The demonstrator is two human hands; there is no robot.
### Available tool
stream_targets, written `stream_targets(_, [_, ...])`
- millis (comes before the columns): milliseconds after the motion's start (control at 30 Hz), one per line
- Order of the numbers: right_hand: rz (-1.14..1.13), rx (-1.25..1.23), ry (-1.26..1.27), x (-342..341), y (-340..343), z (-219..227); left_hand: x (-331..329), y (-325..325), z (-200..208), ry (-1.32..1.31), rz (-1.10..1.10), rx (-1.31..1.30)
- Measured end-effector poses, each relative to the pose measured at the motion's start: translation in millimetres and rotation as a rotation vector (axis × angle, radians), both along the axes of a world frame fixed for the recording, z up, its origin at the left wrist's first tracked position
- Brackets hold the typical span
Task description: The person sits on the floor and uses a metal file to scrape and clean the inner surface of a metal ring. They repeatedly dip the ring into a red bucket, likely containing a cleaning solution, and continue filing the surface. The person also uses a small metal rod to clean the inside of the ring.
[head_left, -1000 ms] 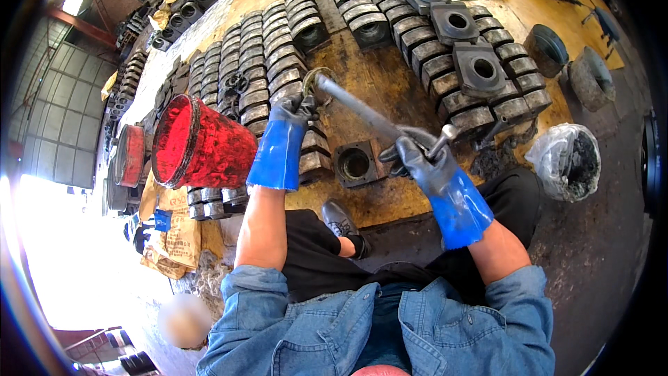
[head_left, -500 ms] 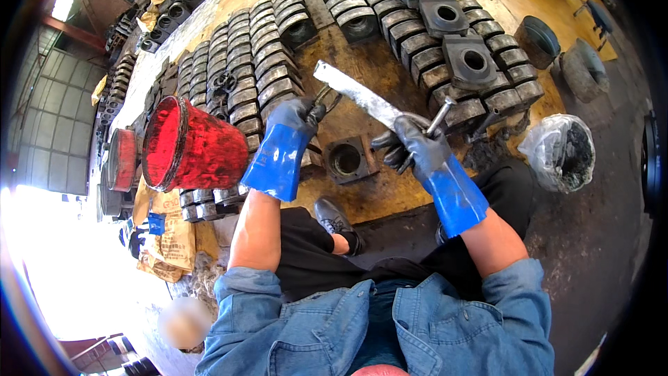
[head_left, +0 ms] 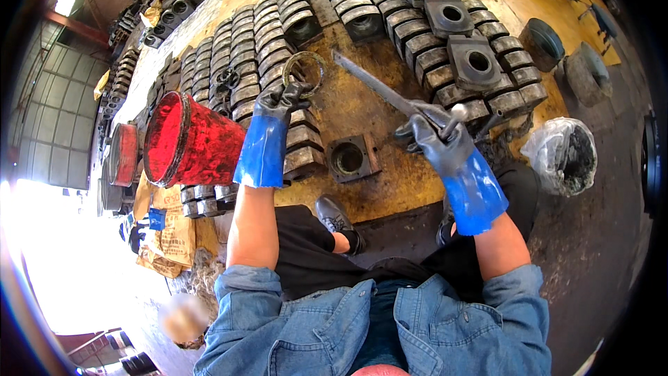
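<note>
Both hands wear black gloves with long blue cuffs. My left hand point(head_left: 277, 106) is closed on a thin, dirty metal ring point(head_left: 321, 74), held up with its opening showing. In my right hand point(head_left: 442, 138) is a long flat metal bar point(head_left: 376, 84), narrow edge showing, pointing up and left toward the ring but apart from it. A round-headed metal rod point(head_left: 457, 113) sticks out at the same hand; how it joins the bar is hidden by the glove. Below and between the hands, a square metal block point(head_left: 363, 168) with a round hole lies on the stained floor.
A red bucket point(head_left: 212, 143), dirty outside, stands left of my left hand. Rows of dark metal blocks point(head_left: 243, 83) fill the floor ahead, with more blocks point(head_left: 479, 63) stacked at the right. A plastic-lined bucket point(head_left: 550, 160) sits by my right knee. Paper sacks point(head_left: 174, 237) lie at left.
My left hand has moved slightly left and up, and the ring has turned from nearly edge-on to face-on. My right hand has shifted right, and the bar has turned from its broad face to its edge.
</note>
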State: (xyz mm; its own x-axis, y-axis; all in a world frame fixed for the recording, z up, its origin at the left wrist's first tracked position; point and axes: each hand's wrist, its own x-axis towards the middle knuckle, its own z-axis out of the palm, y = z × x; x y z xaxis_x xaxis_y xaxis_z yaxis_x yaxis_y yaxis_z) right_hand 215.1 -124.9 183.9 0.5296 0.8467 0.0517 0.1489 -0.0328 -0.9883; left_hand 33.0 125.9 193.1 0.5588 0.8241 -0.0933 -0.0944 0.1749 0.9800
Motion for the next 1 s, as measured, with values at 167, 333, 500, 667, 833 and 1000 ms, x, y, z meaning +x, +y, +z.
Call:
stream_targets(167, [-0.082,0.185,-0.589,-6.7,-1.9,-1.6,-4.7,2.1,-3.7,0.064,-0.076,0.175])
stream_targets(333, [0.017,0.046,-0.52,-10.4,0.8,-9.6,-11.7,1.0,-5.1,0.151,-0.103,0.313])
stream_targets(500, [0.043,0.0,-0.278,-21.5,1.1,-26.4,-14.1,1.2,-10.5,0.167,-0.099,0.355])
stream_targets(667, [0.099,0.01,-0.072,-20.9,-1.4,-11.2,-16.6,2.5,-12.6,0.157,-0.091,0.37])
stream_targets(833, [0.178,-0.15,0.441,-5.6,-0.6,21.9,-23.7,6.7,-12.7,0.172,-0.088,0.421])
stream_targets(1000, [0.14,-0.192,0.69,0.3,-2.3,8.1,-26.8,11.9,-14.8,0.213,-0.112,0.529])
